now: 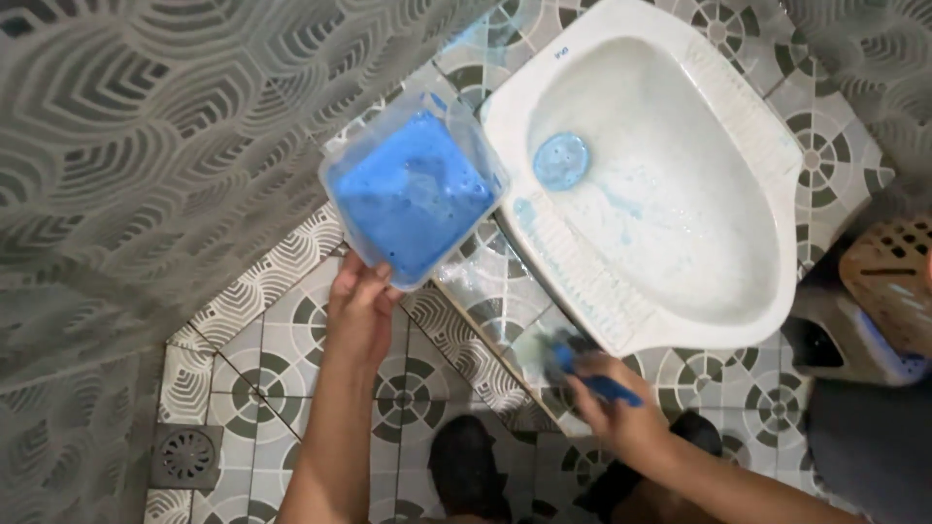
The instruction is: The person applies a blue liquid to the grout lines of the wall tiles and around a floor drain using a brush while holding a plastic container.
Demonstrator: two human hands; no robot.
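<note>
Left hand [361,303] is holding a clear square container [413,189] of blue liquid by its corner, grip closed. Right hand [616,408] is gripping a blue brush [582,374] beside the white squat toilet [670,175].

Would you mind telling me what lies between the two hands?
In the head view, only patterned floor tile lies between the left hand, holding the blue-filled container, and the right hand, gripping a blue brush.

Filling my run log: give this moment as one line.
left hand: holds blue-filled clear tub | right hand: grips blue-handled brush | beside white squat toilet
</note>
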